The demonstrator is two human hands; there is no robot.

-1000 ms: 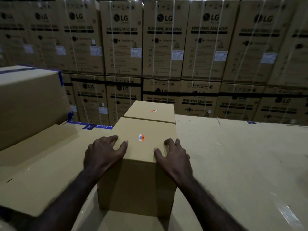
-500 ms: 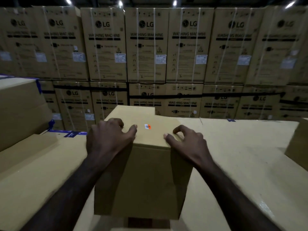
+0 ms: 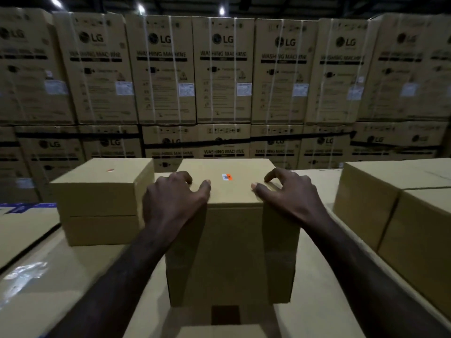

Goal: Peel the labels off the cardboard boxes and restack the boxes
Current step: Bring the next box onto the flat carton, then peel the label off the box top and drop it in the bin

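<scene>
Both hands clamp one cardboard box (image 3: 231, 240): left hand (image 3: 174, 203) and right hand (image 3: 290, 196) grip its top side edges. The orange label (image 3: 227, 177) sits between the grips, not yet peeled. Left of the grip, a stacked pair (image 3: 102, 201) also shows a sticker. Surface is flat cardboard sheeting (image 3: 61, 276); dim warehouse, washing-machine cartons (image 3: 224, 69) behind.

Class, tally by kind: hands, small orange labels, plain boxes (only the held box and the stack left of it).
Hands: 2, left hand, right hand
Orange labels: 2
Plain boxes: 3, held box, upper box, lower box
Total: 7
</scene>
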